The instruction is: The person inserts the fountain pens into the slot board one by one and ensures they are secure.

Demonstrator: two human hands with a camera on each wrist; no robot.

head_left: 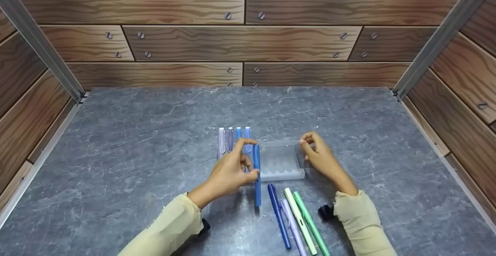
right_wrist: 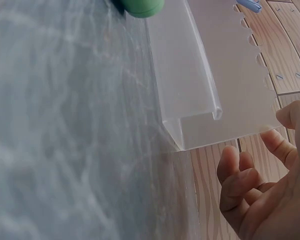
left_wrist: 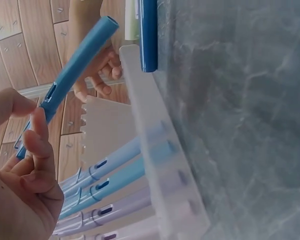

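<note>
My left hand (head_left: 228,172) pinches a blue pen (head_left: 257,190) between thumb and fingers, upright just in front of a translucent plastic pen stand (head_left: 285,176). In the left wrist view the pen (left_wrist: 80,62) slants over the stand, its open barrel end pointing away from the palm. Several capped pens, light purple (head_left: 221,139), purple (head_left: 230,139) and blue shades, lie side by side in the stand's left part. Scalloped notches line its back panel (right_wrist: 235,95). My right hand (head_left: 319,157) pinches that panel's right edge between thumb and index finger, the other fingers curled.
Near the front of the grey marbled table (head_left: 135,139) lie a dark blue pen (head_left: 279,217), a lavender pen (head_left: 292,225), a pale green pen (head_left: 300,221) and a green pen (head_left: 312,225). Wood-patterned panels (head_left: 248,42) enclose the back and sides.
</note>
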